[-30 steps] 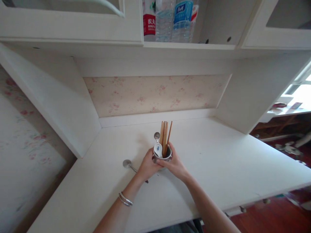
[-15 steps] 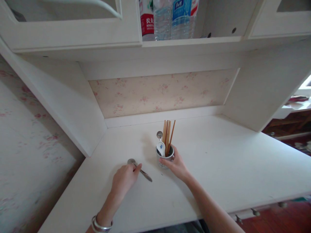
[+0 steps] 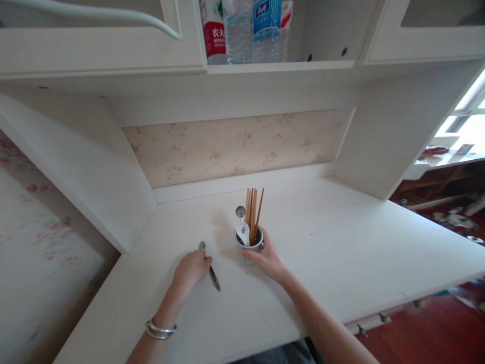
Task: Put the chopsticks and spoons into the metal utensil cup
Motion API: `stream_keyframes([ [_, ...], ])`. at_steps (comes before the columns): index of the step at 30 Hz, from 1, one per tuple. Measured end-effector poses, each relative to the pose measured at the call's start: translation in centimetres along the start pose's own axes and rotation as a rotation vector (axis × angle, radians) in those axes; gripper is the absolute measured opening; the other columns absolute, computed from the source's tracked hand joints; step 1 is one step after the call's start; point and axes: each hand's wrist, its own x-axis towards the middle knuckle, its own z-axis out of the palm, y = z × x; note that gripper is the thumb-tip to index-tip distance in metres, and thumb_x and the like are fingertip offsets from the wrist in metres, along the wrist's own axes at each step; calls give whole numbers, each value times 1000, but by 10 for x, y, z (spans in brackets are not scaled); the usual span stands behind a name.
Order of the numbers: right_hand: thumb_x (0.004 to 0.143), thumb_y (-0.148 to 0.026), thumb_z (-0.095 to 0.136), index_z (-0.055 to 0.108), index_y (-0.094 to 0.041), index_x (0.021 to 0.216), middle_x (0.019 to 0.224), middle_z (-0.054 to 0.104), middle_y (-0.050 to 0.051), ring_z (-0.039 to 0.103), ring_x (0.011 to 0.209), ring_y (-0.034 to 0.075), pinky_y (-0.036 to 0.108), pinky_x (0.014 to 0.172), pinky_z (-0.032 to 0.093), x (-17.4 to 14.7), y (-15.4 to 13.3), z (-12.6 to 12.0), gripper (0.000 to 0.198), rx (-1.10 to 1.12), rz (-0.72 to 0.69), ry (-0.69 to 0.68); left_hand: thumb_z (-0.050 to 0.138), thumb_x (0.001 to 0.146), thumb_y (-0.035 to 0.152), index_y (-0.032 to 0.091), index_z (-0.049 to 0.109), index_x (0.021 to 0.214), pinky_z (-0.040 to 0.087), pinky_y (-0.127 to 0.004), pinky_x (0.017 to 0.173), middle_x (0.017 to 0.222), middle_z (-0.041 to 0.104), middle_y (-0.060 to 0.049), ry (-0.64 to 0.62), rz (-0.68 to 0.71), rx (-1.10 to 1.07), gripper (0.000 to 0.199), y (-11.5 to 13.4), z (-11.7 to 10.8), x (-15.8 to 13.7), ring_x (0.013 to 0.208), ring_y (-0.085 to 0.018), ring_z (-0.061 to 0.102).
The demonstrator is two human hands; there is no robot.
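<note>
Between the closed fingers of my left hand (image 3: 192, 269) is a metal spoon (image 3: 214, 279), its bowl end pointing away from me and its handle end toward me. My right hand (image 3: 267, 258) is wrapped round the side of a small light-coloured utensil cup (image 3: 248, 249) with holes in its wall, standing on the white desktop. Several wooden chopsticks (image 3: 251, 212) lean in the cup. A white ceramic spoon (image 3: 243, 233) with a blue mark and a metal spoon (image 3: 240, 211) stand at its left side. The cup is to the right of the held spoon.
White side panels and a flowered back wall (image 3: 235, 146) enclose the desktop (image 3: 295, 293). Overhead, a cabinet shelf (image 3: 280, 66) holds several plastic bottles (image 3: 238, 35). Drawer knobs (image 3: 384, 318) stick out below the front edge at right.
The spoon in my left hand has turned, so it now points more straight away from me. My right hand stays on the cup. The whole view has shifted slightly.
</note>
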Motion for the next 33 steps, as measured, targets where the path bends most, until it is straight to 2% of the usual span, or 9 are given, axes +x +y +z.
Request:
stream_keyframes([
  [4,62,-34,79,42,-27,129,118,61,5,56,109,26,45,98,40,-1,-2,-1,77,-45,-13,-17,37,83,34,16,66,70,41,-28,64,77,71,-13,58,46,-88,36,1,-11,-2,75,-22,66],
  [7,62,-34,79,42,-27,129,120,60,5,55,110,26,44,98,39,-2,-3,-2,78,-48,-22,-24,37,84,36,17,62,67,38,-24,56,65,67,-6,105,126,-290,36,1,-25,-6,59,-17,62],
  [10,61,-34,80,42,-26,129,120,60,6,55,111,26,44,98,39,-2,-1,-1,78,-37,-29,-23,42,84,46,18,62,79,38,-22,50,59,61,0,186,206,-546,34,7,-45,-14,50,-13,57],
  [14,62,-35,79,41,-26,130,120,60,6,55,111,26,45,98,39,-2,1,0,79,-36,-30,-31,51,80,51,18,60,93,39,-20,46,70,63,0,273,293,-822,37,28,-79,-31,52,-12,55],
  [19,63,-33,79,41,-25,130,120,60,6,55,110,26,43,97,40,-3,0,1,77,-18,-47,-43,52,82,49,17,62,93,42,-20,52,66,61,1,332,433,-881,35,63,-104,-37,56,-11,55],
  [23,63,-32,79,42,-25,129,117,61,6,56,106,25,42,95,41,-3,0,0,76,-42,-51,-39,52,84,41,16,66,88,46,-23,67,83,64,-4,451,584,-800,28,90,-98,-19,75,-14,60],
  [25,64,-31,79,42,-25,129,116,61,5,57,104,24,42,93,42,-4,1,0,75,-46,-48,-48,52,85,37,17,68,88,46,-24,70,87,63,-5,473,617,-721,25,101,-88,-9,77,-14,59],
  [30,65,-28,77,42,-26,129,121,59,6,55,110,24,42,96,41,-3,0,2,73,0,-90,-61,52,86,30,21,71,94,46,-24,71,85,62,-4,423,591,-567,22,116,-62,-4,76,-14,60],
  [33,65,-27,77,43,-25,128,123,58,7,54,112,24,43,97,40,-3,-1,2,72,10,-109,-61,51,87,29,22,71,94,46,-24,72,85,62,-4,409,567,-548,23,118,-55,-10,78,-15,60],
])
